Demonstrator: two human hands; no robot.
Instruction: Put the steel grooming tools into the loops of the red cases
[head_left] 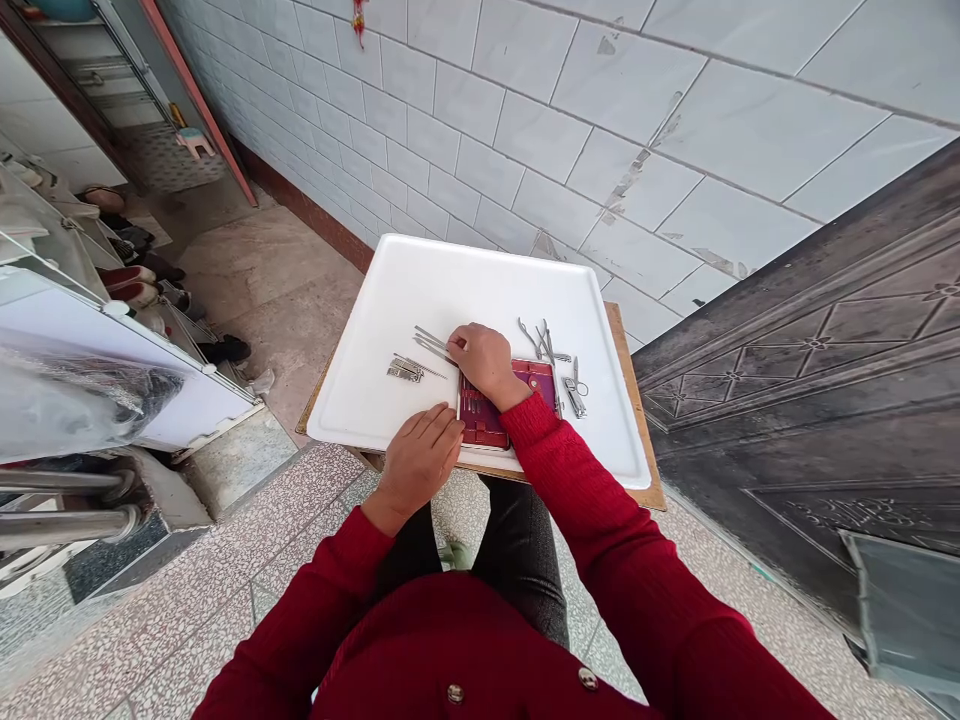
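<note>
A red and purple manicure case (484, 432) lies unfolded on a white tray (360, 400), with several small tools in its loops. My left hand (421, 455) rests at the case's left edge, fingers stretched out. Reaching across the case, my right hand (480, 358) has its fingers pinched at the ends of slim metal tools (430, 340); its palm hides part of the case. Nearer on the left are nail clippers (405, 370) beside thin metal sticks (424, 366). Right of the case lie nippers (544, 340), small scissors (576, 380) and another nail clipper (574, 398).
The tray sits on a wooden board (656, 492) above my lap. A tiled wall (480, 120) stands behind it. To the right is a dark patterned door (810, 400); on the left, a shoe rack (135, 285) and a plastic-covered white panel (90, 385).
</note>
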